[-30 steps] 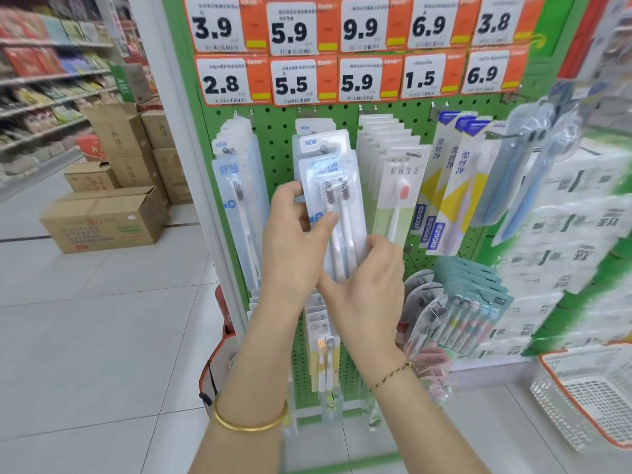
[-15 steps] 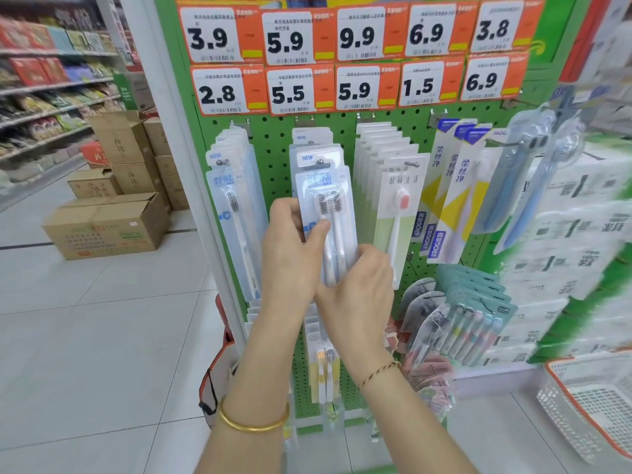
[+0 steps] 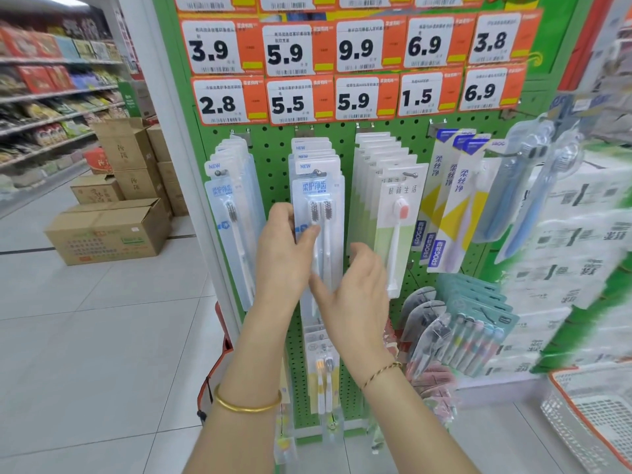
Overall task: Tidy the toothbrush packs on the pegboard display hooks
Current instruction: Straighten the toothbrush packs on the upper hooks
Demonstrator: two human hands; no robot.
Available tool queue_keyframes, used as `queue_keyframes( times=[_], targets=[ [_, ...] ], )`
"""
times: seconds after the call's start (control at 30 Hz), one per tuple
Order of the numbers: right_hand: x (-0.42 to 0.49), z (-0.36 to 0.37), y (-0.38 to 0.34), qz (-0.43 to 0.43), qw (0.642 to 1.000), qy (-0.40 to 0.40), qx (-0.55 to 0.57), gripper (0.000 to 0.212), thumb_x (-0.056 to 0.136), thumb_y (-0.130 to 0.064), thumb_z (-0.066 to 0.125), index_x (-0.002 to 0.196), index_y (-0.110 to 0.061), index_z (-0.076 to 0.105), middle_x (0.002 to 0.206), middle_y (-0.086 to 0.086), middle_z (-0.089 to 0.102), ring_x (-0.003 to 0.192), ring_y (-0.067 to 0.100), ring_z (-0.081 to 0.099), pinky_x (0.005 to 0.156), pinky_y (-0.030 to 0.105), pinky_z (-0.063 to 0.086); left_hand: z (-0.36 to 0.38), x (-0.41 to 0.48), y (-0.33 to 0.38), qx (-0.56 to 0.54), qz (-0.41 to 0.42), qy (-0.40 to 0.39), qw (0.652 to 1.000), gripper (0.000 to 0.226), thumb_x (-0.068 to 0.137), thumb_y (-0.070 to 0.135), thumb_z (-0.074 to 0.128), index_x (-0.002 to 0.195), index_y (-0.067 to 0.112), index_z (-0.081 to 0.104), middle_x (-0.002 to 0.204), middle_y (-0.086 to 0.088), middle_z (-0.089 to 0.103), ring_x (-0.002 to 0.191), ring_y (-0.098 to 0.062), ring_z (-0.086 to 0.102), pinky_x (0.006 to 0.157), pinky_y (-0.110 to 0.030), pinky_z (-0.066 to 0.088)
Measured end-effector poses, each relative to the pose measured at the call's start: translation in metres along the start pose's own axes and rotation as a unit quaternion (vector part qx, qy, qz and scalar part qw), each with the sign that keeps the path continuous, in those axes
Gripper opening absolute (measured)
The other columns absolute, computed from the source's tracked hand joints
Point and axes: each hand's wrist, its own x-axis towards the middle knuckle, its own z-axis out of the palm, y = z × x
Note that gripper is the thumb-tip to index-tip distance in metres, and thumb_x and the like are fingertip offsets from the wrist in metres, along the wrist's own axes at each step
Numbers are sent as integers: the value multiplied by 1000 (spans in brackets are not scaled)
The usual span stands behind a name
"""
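The fingers (image 3: 281,213) of your left hand (image 3: 284,261) curl round the left edge of the front twin-brush pack (image 3: 323,196). Your thumb lies across its clear face just below the bristles, so you pinch it there. That pack hangs at the middle of the frame from a hook (image 3: 316,172) on the green pegboard (image 3: 273,159), foremost in a row of like packs. Your right hand (image 3: 357,295) sits lower and to the right, its fingers loose and nearly straight, holding nothing. Its thumb reaches toward the pack's lower part, but blur smears that edge, so I cannot tell whether it touches. Left of centre hangs a row of single-brush packs (image 3: 227,206). Right of centre hangs a row of pale green packs (image 3: 398,217). Orange price tags (image 3: 287,53) fill the top of the frame.
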Motion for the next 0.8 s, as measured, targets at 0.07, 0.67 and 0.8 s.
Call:
queue_keyframes(
  times=[0.07,0.67,0.8],
  targets=[
    [7,-14,-3,-18,999,29,22,46,82,-26,70,118,-4,51,106,10,56,96,28,55,74,37,50,-2,1,0,9,5,-6,1000,11,93,16,58,100,14,49,94,-4,59,78,-15,52,68,-25,44],
    [181,-45,-67,-167,973,-119,-105,29,97,-13,46,108,-24,70,113,2,66,111,30,44,81,34,40,-14,-7,32,212,86,10,973,62,92,1,44,148,7,18,145,-10,27,133,-23,29,104,-30,28],
    [197,-30,-70,-133,972,-145,-127,26,90,-6,50,99,-18,72,106,5,67,110,30,48,71,33,39,-14,-6,34,222,100,1,970,61,95,6,45,149,8,18,148,-7,23,134,-21,27,103,-26,27]
  ],
)
